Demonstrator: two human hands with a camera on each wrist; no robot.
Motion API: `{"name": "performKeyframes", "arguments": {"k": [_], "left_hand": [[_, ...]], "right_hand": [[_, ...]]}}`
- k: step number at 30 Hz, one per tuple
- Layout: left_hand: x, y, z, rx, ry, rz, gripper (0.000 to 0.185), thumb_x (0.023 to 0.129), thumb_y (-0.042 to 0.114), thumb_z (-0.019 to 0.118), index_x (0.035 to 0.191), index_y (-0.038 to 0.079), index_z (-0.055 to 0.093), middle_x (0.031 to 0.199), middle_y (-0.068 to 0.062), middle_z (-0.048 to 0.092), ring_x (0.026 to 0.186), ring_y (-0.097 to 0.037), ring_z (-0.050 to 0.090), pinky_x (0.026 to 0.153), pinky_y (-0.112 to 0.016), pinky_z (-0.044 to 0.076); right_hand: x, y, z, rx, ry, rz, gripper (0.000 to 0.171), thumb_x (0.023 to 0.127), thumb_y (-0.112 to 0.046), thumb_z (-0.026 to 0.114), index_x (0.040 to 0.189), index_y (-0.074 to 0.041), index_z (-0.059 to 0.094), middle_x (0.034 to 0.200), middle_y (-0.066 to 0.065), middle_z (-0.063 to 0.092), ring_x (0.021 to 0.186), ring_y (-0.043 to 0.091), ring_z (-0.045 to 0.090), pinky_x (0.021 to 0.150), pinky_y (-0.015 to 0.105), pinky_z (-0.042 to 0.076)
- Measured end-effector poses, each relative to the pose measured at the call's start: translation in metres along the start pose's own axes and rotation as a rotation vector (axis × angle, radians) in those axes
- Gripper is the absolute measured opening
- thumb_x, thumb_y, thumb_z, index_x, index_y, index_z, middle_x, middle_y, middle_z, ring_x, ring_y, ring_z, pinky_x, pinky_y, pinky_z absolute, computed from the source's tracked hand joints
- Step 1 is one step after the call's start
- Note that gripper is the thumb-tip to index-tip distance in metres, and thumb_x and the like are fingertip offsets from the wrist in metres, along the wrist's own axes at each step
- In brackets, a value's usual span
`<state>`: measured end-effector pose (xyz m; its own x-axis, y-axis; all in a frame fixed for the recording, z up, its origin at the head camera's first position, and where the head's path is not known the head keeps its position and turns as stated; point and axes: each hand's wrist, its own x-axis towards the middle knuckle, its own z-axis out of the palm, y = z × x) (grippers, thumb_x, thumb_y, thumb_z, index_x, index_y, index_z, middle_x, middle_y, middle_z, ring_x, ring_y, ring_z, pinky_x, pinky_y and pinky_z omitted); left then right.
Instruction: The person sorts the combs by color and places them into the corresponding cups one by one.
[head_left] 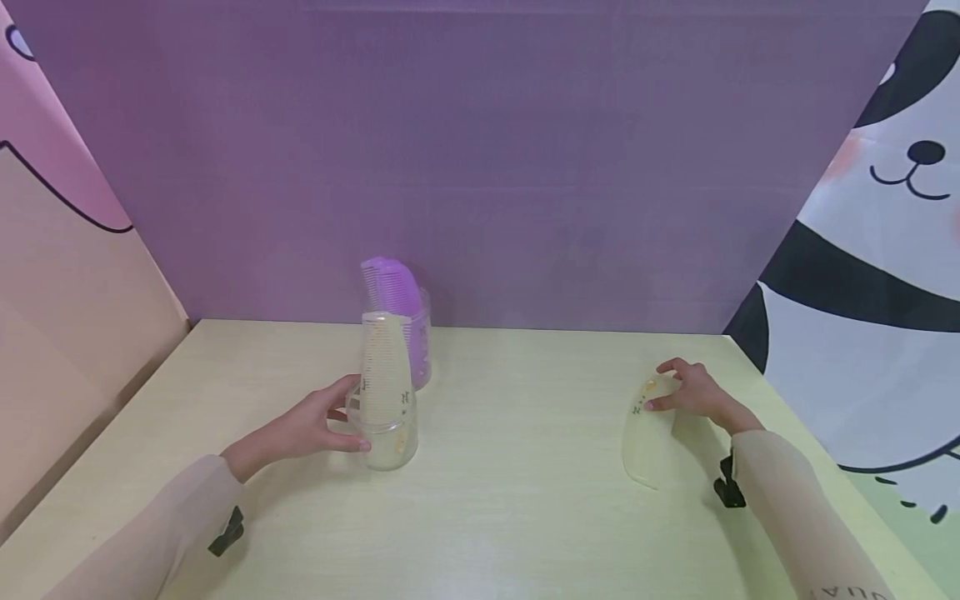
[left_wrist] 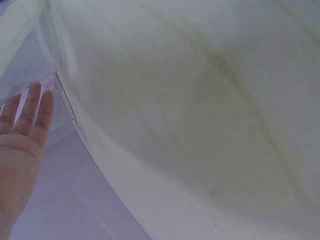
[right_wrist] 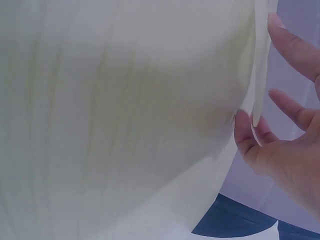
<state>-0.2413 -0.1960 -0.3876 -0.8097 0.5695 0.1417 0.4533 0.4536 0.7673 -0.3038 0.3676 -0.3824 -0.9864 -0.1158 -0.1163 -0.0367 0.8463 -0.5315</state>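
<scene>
Left hand (head_left: 303, 429) is gripping the clear cup (head_left: 384, 433) near the table's (head_left: 510, 500) middle left, thumb and fingers curled round its wall; a cream comb (head_left: 384, 367) is standing upright inside. Right hand (head_left: 693, 390) is pinching the top end of a second pale comb (head_left: 647, 433) lying flat at right. A purple comb (head_left: 393, 287) is sitting in another cup (head_left: 420, 350) just behind.
</scene>
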Motion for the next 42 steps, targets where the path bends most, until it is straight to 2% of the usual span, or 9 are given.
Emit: {"name": "performKeyframes", "arguments": {"k": [9, 16, 25, 28, 30, 33, 42], "left_hand": [[0.002, 0.000, 0.000, -0.005, -0.002, -0.006, 0.089, 0.073, 0.027, 0.076, 0.142, 0.005, 0.024, 0.135, -0.017, 0.045, 0.115, -0.036, 0.051, 0.090, -0.042, 0.049], [0.001, 0.000, 0.000, -0.003, 0.004, -0.007, 0.088, 0.072, 0.027, 0.077, 0.141, 0.006, 0.025, 0.133, -0.016, 0.046, 0.114, -0.034, 0.052, 0.090, -0.042, 0.050], [0.000, -0.001, 0.000, -0.004, 0.010, -0.009, 0.088, 0.073, 0.027, 0.077, 0.141, 0.006, 0.026, 0.134, -0.016, 0.046, 0.114, -0.034, 0.052, 0.090, -0.042, 0.049], [0.000, 0.000, 0.000, 0.001, 0.011, -0.009, 0.088, 0.073, 0.027, 0.077, 0.141, 0.004, 0.025, 0.133, -0.017, 0.046, 0.113, -0.034, 0.052, 0.090, -0.043, 0.050], [-0.001, -0.001, 0.000, 0.003, 0.013, -0.011, 0.089, 0.073, 0.027, 0.077, 0.141, 0.004, 0.026, 0.133, -0.017, 0.047, 0.113, -0.034, 0.052, 0.090, -0.042, 0.050], [-0.001, -0.001, 0.001, -0.002, 0.016, -0.017, 0.089, 0.071, 0.027, 0.078, 0.141, 0.006, 0.026, 0.133, -0.015, 0.047, 0.114, -0.033, 0.053, 0.090, -0.042, 0.050], [0.000, 0.000, 0.001, -0.010, 0.006, -0.014, 0.090, 0.071, 0.028, 0.078, 0.141, 0.007, 0.026, 0.133, -0.014, 0.047, 0.114, -0.033, 0.052, 0.091, -0.042, 0.049]], "right_hand": [[0.003, 0.003, 0.002, 0.044, 0.041, 0.022, 0.078, 0.074, -0.031, 0.076, 0.127, 0.008, 0.035, 0.125, 0.039, 0.030, 0.114, 0.050, 0.034, 0.096, 0.059, 0.033], [0.001, 0.002, 0.001, 0.154, 0.030, 0.056, 0.077, 0.079, -0.026, 0.071, 0.133, 0.007, 0.027, 0.132, 0.037, 0.026, 0.118, 0.050, 0.031, 0.099, 0.061, 0.030], [-0.004, -0.002, -0.001, 0.267, 0.052, 0.081, 0.075, 0.082, -0.020, 0.067, 0.135, 0.010, 0.023, 0.133, 0.036, 0.024, 0.117, 0.046, 0.032, 0.098, 0.054, 0.036], [-0.003, -0.003, 0.000, 0.303, 0.067, 0.077, 0.072, 0.084, -0.017, 0.066, 0.135, 0.012, 0.024, 0.134, 0.034, 0.023, 0.108, 0.039, 0.040, 0.092, 0.043, 0.046], [-0.003, -0.004, 0.001, 0.325, 0.083, 0.080, 0.070, 0.084, -0.015, 0.064, 0.135, 0.012, 0.024, 0.133, 0.033, 0.024, 0.098, 0.030, 0.046, 0.082, 0.031, 0.052], [-0.002, -0.006, 0.000, 0.348, 0.102, 0.085, 0.067, 0.085, -0.013, 0.063, 0.134, 0.012, 0.025, 0.132, 0.032, 0.025, 0.086, 0.020, 0.049, 0.069, 0.021, 0.053], [-0.002, -0.008, 0.000, 0.416, 0.143, 0.075, 0.063, 0.086, -0.011, 0.061, 0.135, 0.010, 0.028, 0.124, 0.028, 0.037, 0.070, 0.004, 0.047, 0.062, 0.019, 0.050]]}}
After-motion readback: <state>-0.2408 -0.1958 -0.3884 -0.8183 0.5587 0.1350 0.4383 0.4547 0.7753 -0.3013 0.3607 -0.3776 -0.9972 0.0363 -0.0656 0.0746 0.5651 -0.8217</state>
